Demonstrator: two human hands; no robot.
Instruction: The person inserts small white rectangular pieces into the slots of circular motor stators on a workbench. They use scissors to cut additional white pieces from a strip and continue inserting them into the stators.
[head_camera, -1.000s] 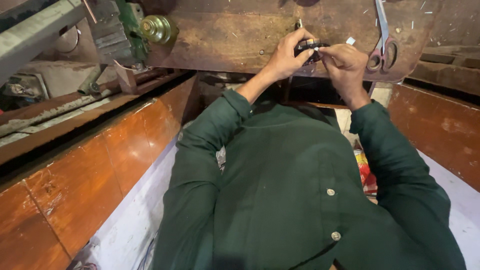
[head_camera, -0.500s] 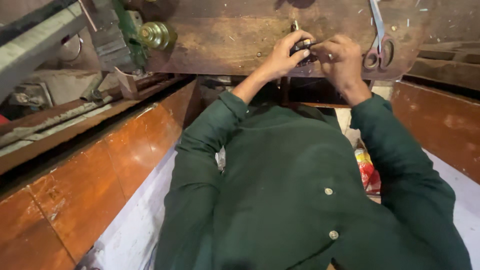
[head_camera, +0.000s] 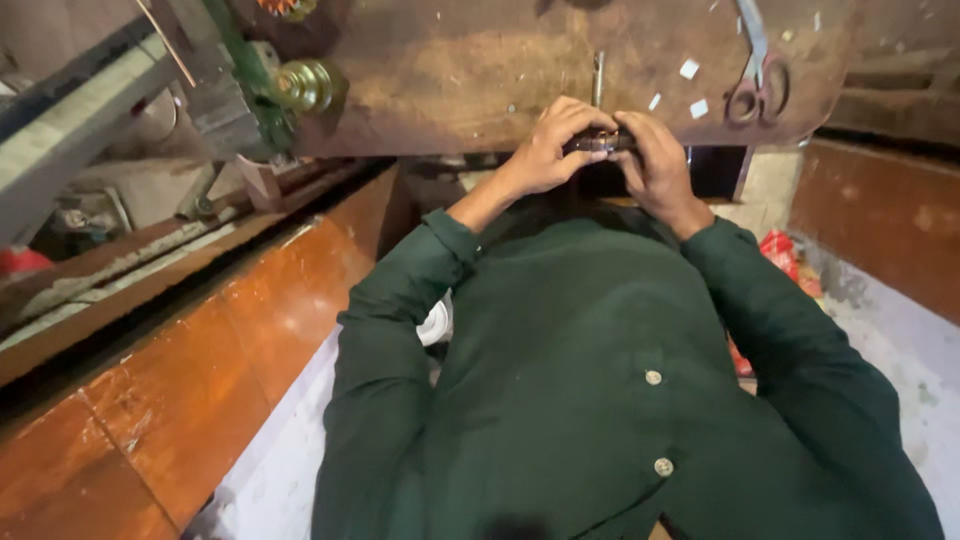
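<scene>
Both hands meet at the near edge of the worn wooden workbench (head_camera: 450, 80). I see my left hand (head_camera: 548, 145) curled, its fingertips pinched on one end of a small dark object (head_camera: 600, 142); my right hand (head_camera: 655, 160) closes over the other end, fingers folded tight around it. What the object is I cannot tell, as it is mostly hidden. Scissors (head_camera: 755, 85) lie on the bench just beyond the right hand, and a brass knob (head_camera: 303, 87) sits well apart to the left.

A worn brown counter (head_camera: 450, 80) runs across the top; orange-brown wooden panels (head_camera: 200, 370) flank a pale grey floor (head_camera: 290, 470) in dim, warm light.
</scene>
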